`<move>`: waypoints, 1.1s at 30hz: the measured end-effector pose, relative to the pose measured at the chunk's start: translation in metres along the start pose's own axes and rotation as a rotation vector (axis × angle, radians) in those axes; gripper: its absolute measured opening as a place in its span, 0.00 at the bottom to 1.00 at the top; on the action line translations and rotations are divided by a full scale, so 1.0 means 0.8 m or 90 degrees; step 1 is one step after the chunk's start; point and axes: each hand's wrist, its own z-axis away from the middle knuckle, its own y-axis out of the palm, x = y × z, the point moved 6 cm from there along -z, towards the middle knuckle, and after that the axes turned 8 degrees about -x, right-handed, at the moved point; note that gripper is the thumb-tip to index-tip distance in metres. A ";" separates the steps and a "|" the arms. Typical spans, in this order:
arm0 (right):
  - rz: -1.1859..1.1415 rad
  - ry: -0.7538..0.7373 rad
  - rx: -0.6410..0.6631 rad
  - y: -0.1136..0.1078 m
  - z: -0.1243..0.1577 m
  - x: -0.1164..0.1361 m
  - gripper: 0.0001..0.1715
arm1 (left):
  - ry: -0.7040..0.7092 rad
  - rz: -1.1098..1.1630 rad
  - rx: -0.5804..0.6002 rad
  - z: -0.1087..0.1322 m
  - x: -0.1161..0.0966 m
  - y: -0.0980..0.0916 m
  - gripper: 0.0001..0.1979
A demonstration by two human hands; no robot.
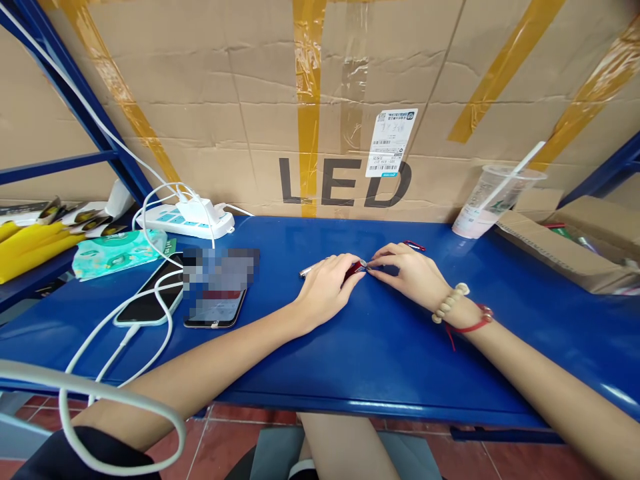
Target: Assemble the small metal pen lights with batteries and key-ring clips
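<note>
Near the middle of the blue table (325,367), my left hand (327,290) is closed on a small red object (354,269), partly hidden by the fingers. My right hand (413,270), with a bead bracelet and a red string at the wrist, pinches at the right end of that object; a small silvery part (363,264) shows between the fingertips. What exactly the right fingers hold is too small to tell. A silver pen-like piece (305,272) lies just left of my left hand. Behind my right hand lies another small red piece (414,246).
Two phones (150,293) and white cables lie at the left, with a power strip (187,220) and tissue pack (117,253) behind. A plastic cup with a straw (483,210) and open cardboard box (575,257) stand at the right. A large carton (225,120) backs the table.
</note>
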 end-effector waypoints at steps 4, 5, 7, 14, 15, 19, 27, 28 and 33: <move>-0.013 0.002 -0.001 -0.001 0.000 0.003 0.09 | 0.002 -0.003 -0.002 0.000 0.000 0.000 0.07; -0.015 0.003 -0.003 -0.001 -0.001 0.003 0.09 | 0.003 -0.004 -0.001 0.000 0.000 -0.001 0.07; -0.015 0.000 -0.006 0.000 -0.001 0.003 0.09 | 0.004 -0.005 0.000 0.000 -0.001 -0.001 0.07; -0.027 0.003 -0.010 0.000 -0.001 0.000 0.10 | 0.012 -0.003 -0.003 0.001 -0.002 -0.002 0.07; -0.042 0.007 -0.026 -0.003 -0.002 0.001 0.10 | 0.012 -0.005 -0.004 0.001 -0.002 -0.002 0.07; -0.168 0.038 -0.169 -0.028 -0.005 0.011 0.11 | 0.006 -0.021 -0.018 0.001 -0.002 -0.002 0.07; -0.317 -0.025 -0.206 -0.047 -0.002 0.043 0.08 | 0.006 -0.049 0.005 0.000 0.000 0.002 0.08; -0.324 -0.032 -0.194 -0.045 -0.002 0.045 0.08 | 0.002 -0.052 0.011 0.000 0.001 0.002 0.08; -0.308 0.002 -0.230 -0.046 0.000 0.041 0.09 | -0.013 -0.069 0.019 0.000 0.003 0.002 0.10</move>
